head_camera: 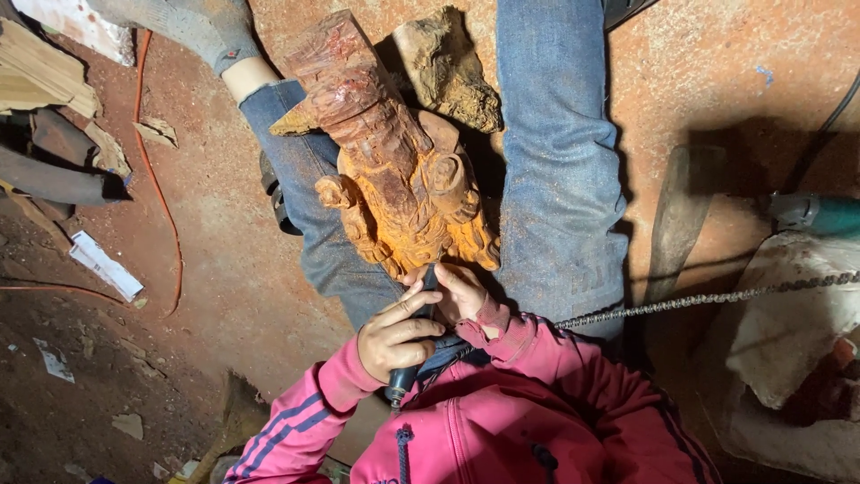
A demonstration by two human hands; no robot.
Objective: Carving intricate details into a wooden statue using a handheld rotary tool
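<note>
Left hand [394, 339] wrapped in a fist around a dark handheld rotary tool [400, 381], index finger laid forward along it, tool tip up against the near end of the wood carving [403, 193]. The tool's lower end sticks out below the fist, over the pink jacket [502, 430]. Right hand [461, 291] just beside the left, fingers curled and pressed on the carving's lower edge next to the tool tip; whether it pinches anything is not visible.

Carving: orange-brown wood with relief figures at the near end, darker red rough block at the far end. It lies lengthwise between the person's jeans-clad legs [560, 161], tilted toward upper left, resting partly on the left thigh. A separate rough wood chunk [448, 67] sits just beyond it, touching or nearly so, cannot tell which. A grey sock [202, 27] shows at top.

No containers in view.

A braided flexible shaft [708, 298] runs from the person's chest area off to the right edge. A teal power tool [815, 215] lies at right, above a pale stone-like block [797, 314]. A dark flat wooden plank [681, 215] lies beside the right leg.

Surface: reddish dusty concrete floor [224, 269]. An orange cable [157, 179] curves along the left, near a white flat strip [106, 266]; wood scraps [45, 81] are piled at upper left. Lighting is dim at the edges.
</note>
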